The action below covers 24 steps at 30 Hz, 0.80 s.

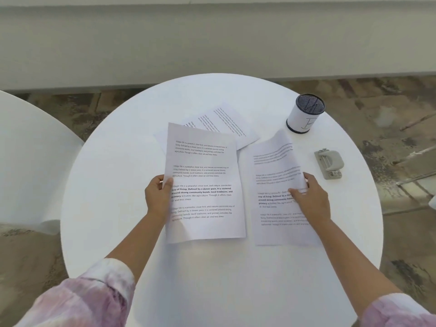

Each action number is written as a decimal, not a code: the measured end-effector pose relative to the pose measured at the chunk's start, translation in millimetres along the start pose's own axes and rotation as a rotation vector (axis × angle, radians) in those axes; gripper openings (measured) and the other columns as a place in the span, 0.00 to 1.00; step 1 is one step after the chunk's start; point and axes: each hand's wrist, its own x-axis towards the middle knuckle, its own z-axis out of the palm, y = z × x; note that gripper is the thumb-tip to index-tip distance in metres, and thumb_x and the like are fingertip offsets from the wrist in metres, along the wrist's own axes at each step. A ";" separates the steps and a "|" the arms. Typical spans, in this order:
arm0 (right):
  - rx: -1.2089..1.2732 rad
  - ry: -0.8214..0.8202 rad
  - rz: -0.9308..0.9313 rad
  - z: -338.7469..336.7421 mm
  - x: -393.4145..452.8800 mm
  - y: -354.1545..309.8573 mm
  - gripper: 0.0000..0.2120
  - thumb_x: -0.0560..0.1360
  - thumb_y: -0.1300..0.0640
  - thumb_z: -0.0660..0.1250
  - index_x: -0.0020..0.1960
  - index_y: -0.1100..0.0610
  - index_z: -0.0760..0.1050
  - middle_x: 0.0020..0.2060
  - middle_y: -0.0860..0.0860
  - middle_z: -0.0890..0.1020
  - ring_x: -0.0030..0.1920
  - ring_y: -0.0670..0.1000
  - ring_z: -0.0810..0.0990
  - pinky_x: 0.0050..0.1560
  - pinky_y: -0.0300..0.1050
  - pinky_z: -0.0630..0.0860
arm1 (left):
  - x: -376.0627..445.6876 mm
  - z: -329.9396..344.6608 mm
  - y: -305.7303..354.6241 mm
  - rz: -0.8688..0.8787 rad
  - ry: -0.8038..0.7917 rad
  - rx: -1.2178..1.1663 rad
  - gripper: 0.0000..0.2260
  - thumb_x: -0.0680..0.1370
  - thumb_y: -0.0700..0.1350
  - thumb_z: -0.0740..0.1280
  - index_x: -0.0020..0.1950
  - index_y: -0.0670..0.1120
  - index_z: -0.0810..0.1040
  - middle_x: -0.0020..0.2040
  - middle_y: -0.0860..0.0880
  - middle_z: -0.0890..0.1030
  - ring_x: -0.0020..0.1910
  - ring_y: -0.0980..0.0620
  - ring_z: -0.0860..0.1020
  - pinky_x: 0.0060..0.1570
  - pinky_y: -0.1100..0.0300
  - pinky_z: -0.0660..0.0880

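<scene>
Two printed sheets are lifted above a round white table [221, 267]. My left hand [157, 197] pinches the left edge of the left sheet [204, 180], thumb on top of the page. My right hand [311, 199] pinches the right edge of the right sheet [276, 175], whose upper part curls upward. A third printed sheet [221, 123] lies flat on the table behind them, partly covered by the left sheet.
A white cup-shaped pen holder with a dark mesh inside [305, 113] stands at the table's far right. A grey hole punch [329, 163] lies near the right rim. Another white surface [28, 156] sits to the left, and a pale wall runs behind.
</scene>
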 end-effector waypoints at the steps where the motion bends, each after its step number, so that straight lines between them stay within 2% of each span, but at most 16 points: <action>1: 0.041 0.002 -0.031 -3.4 -1.9 -4.1 0.24 0.71 0.55 0.69 0.65 0.49 0.67 0.50 0.51 0.81 0.49 0.56 0.79 0.50 0.50 0.76 | 0.2 0.2 0.4 0.002 -0.005 0.008 0.04 0.78 0.41 0.64 0.51 0.43 0.75 0.40 0.45 0.80 0.40 0.45 0.78 0.46 0.52 0.76; 3: 0.134 0.008 -0.074 -11.7 -4.3 -15.0 0.23 0.71 0.55 0.70 0.64 0.47 0.68 0.46 0.47 0.80 0.45 0.48 0.80 0.46 0.44 0.75 | 0.8 1.2 0.1 0.007 -0.017 0.043 0.03 0.78 0.41 0.64 0.51 0.44 0.75 0.40 0.43 0.80 0.40 0.44 0.78 0.47 0.51 0.76; 6: 0.281 0.035 -0.131 -25.8 -3.3 -35.5 0.23 0.70 0.57 0.72 0.62 0.47 0.70 0.43 0.38 0.78 0.40 0.30 0.78 0.37 0.23 0.71 | 1.4 2.0 -2.0 -0.036 -0.048 0.089 0.03 0.79 0.42 0.63 0.51 0.45 0.75 0.41 0.42 0.79 0.41 0.44 0.77 0.48 0.50 0.75; 8: 0.378 0.032 -0.140 -34.5 0.6 -48.9 0.24 0.69 0.59 0.73 0.62 0.49 0.69 0.44 0.36 0.77 0.39 0.27 0.77 0.35 0.21 0.70 | 1.4 1.6 -4.2 -0.074 -0.078 0.114 0.04 0.79 0.40 0.62 0.52 0.44 0.76 0.44 0.40 0.79 0.43 0.44 0.77 0.50 0.48 0.75; 10: 0.495 -0.017 -0.103 -40.5 5.9 -61.0 0.24 0.68 0.59 0.74 0.61 0.53 0.69 0.46 0.40 0.80 0.41 0.32 0.80 0.37 0.26 0.75 | 0.7 0.9 -7.3 -0.101 -0.093 0.139 0.05 0.78 0.38 0.62 0.53 0.41 0.76 0.46 0.40 0.79 0.44 0.44 0.76 0.52 0.47 0.75; 12: 0.612 -0.083 -0.029 -41.0 11.0 -67.0 0.26 0.68 0.59 0.74 0.63 0.56 0.70 0.51 0.49 0.82 0.48 0.46 0.83 0.48 0.43 0.80 | 0.6 -0.2 -10.8 -0.128 -0.081 0.182 0.08 0.78 0.38 0.63 0.55 0.38 0.77 0.46 0.41 0.78 0.45 0.45 0.76 0.52 0.50 0.74; 14: 0.648 -0.130 0.026 -36.3 13.8 -69.3 0.26 0.68 0.61 0.74 0.64 0.58 0.70 0.56 0.56 0.81 0.53 0.56 0.81 0.54 0.54 0.78 | -0.2 -1.8 -12.1 -0.158 -0.074 0.194 0.10 0.77 0.38 0.63 0.56 0.37 0.77 0.48 0.42 0.79 0.46 0.45 0.76 0.53 0.52 0.74; 16: 0.644 -0.179 0.074 -25.6 11.6 -69.7 0.27 0.68 0.62 0.74 0.65 0.59 0.69 0.57 0.59 0.80 0.52 0.57 0.81 0.55 0.55 0.78 | -1.4 -2.9 -11.9 -0.196 -0.067 0.160 0.09 0.78 0.39 0.63 0.56 0.37 0.76 0.52 0.39 0.79 0.50 0.41 0.77 0.59 0.46 0.74; 18: 0.603 -0.219 0.086 -9.2 3.8 -69.8 0.27 0.68 0.63 0.74 0.64 0.60 0.69 0.56 0.59 0.81 0.50 0.56 0.81 0.53 0.51 0.78 | -2.9 -2.8 -10.7 -0.226 -0.063 0.146 0.10 0.78 0.43 0.63 0.57 0.39 0.75 0.55 0.39 0.79 0.54 0.40 0.77 0.59 0.44 0.73; 19: 0.576 -0.238 0.083 0.4 -1.8 -70.1 0.26 0.68 0.63 0.74 0.64 0.60 0.69 0.55 0.59 0.81 0.49 0.55 0.81 0.52 0.49 0.78 | -3.4 -2.4 -10.2 -0.236 -0.068 0.143 0.11 0.79 0.45 0.63 0.56 0.40 0.75 0.53 0.40 0.79 0.51 0.41 0.77 0.55 0.46 0.75; 20: 0.557 -0.258 0.081 10.7 -7.6 -70.2 0.26 0.68 0.64 0.74 0.63 0.60 0.70 0.55 0.59 0.81 0.49 0.54 0.81 0.51 0.47 0.78 | -4.5 -1.2 -9.3 -0.242 -0.079 0.142 0.11 0.79 0.47 0.62 0.54 0.41 0.76 0.49 0.42 0.78 0.46 0.43 0.76 0.47 0.50 0.76; 21: 0.545 -0.280 0.081 21.0 -14.0 -70.7 0.25 0.68 0.64 0.74 0.63 0.60 0.70 0.55 0.60 0.81 0.48 0.54 0.81 0.49 0.46 0.78 | -5.4 0.4 -8.5 -0.245 -0.094 0.146 0.10 0.80 0.48 0.61 0.50 0.42 0.75 0.44 0.44 0.77 0.40 0.45 0.73 0.36 0.55 0.72; 22: 0.533 -0.304 0.079 31.5 -20.4 -71.2 0.25 0.68 0.65 0.73 0.63 0.61 0.70 0.56 0.60 0.81 0.48 0.54 0.81 0.48 0.43 0.79 | -6.4 1.9 -8.2 -0.254 -0.110 0.152 0.11 0.80 0.49 0.60 0.46 0.43 0.74 0.39 0.46 0.75 0.36 0.47 0.70 0.29 0.59 0.67; 24: 0.504 -0.357 0.073 51.1 -31.7 -72.0 0.27 0.68 0.64 0.74 0.64 0.61 0.69 0.57 0.59 0.80 0.51 0.54 0.80 0.51 0.44 0.78 | -9.0 4.6 -8.2 -0.277 -0.145 0.157 0.13 0.79 0.51 0.60 0.39 0.44 0.70 0.34 0.48 0.73 0.31 0.50 0.69 0.24 0.63 0.64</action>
